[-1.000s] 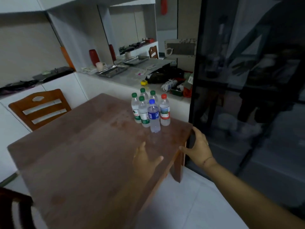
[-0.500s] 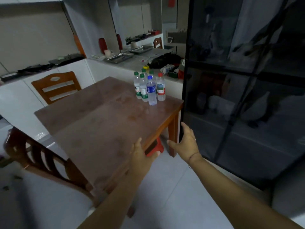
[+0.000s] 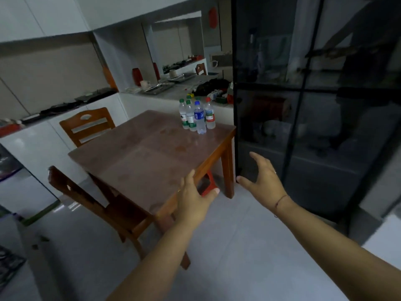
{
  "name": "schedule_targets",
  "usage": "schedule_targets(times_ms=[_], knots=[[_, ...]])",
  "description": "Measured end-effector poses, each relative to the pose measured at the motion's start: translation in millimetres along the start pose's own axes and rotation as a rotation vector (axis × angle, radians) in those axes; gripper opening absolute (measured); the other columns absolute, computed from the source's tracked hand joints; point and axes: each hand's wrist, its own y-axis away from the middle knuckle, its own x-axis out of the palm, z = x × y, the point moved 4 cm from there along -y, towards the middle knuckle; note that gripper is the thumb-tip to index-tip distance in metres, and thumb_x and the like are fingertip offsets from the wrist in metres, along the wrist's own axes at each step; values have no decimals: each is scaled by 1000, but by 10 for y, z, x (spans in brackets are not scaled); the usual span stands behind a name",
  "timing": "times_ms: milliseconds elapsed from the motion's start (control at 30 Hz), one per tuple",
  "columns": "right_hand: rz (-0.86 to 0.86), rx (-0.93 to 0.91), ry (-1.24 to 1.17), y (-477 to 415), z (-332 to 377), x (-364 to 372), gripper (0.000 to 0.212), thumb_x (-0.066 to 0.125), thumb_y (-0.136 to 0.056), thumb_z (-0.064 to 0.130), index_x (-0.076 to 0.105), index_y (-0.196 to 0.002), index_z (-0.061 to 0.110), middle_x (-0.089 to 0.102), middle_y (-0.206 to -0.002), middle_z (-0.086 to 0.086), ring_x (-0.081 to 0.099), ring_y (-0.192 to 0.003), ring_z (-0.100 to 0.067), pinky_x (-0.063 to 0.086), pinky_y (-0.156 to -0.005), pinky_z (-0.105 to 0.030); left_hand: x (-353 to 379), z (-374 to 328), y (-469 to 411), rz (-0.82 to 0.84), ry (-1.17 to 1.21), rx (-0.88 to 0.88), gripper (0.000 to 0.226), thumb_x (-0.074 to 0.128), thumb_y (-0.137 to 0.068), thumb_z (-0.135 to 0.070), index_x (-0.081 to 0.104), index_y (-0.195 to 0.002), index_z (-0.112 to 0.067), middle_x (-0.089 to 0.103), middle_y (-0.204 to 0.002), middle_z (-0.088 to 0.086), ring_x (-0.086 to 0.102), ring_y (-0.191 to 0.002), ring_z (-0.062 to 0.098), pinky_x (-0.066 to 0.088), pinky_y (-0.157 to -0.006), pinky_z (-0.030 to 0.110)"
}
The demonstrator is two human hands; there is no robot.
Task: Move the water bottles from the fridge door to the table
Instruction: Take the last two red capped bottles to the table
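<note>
Water bottles clustered upright on table; hands empty.

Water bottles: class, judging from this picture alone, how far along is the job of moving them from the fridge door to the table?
Done: a cluster of water bottles stands upright at the far corner of the table. In hand: nothing; the left hand and right hand are open. Left: cannot tell; the dark-glass fridge door looks shut.

Single head view, looking forward and down: table ahead-left, dark glass door right, arms foreground.
</note>
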Motion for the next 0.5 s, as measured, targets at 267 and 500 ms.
schedule_targets(times_ms=[267,500], knots=[[-49,39,29,1197,161,-632,77,69,-84,31,27,-147,21,32,-151,-3,32,-138,-20,30,-113,-34,7,-353,983,95,32,132,90,74,-74,-47,28,-146,-23,31,-152,1,35,-137,21,32,-109,34],[-230,50,53,1557,30,-1574,71,67,-85,32,29,-145,22,36,-146,-1,37,-135,-19,33,-110,-32,207,-1082,1333,157,79,268,88,73,-75,-49,26,-146,-28,30,-153,-2,31,-140,20,32,-109,36]])
